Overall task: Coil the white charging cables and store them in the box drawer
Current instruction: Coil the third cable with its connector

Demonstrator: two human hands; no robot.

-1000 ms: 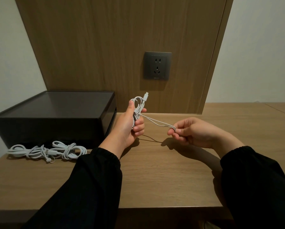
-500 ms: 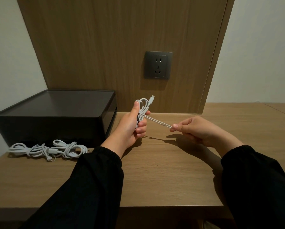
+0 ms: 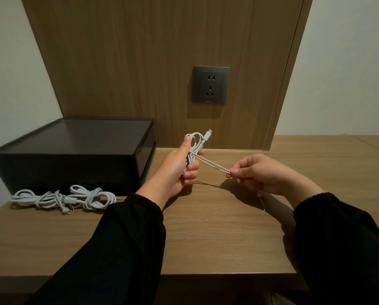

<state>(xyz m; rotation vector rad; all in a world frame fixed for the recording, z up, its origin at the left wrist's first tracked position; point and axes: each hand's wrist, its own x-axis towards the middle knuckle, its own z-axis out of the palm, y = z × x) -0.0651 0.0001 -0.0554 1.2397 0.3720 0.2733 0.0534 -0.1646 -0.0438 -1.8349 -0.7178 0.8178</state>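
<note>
My left hand [image 3: 179, 168] grips a folded bundle of white charging cable [image 3: 196, 143] above the wooden desk, with a connector sticking up at its top. A doubled strand runs from the bundle to my right hand [image 3: 259, 173], which pinches its end taut. A thin tail of cable hangs below my right wrist. Two coiled white cables [image 3: 63, 198] lie on the desk in front of the dark box drawer [image 3: 74, 150], which stands shut at the left.
A grey wall socket [image 3: 210, 85] sits on the wood panel behind my hands. The wooden desk [image 3: 217, 238] reaches to a front edge close to me. A white wall stands on each side.
My left hand has raised and tipped the bundle slightly. My right hand has drawn the strand tighter, out to the right and lower.
</note>
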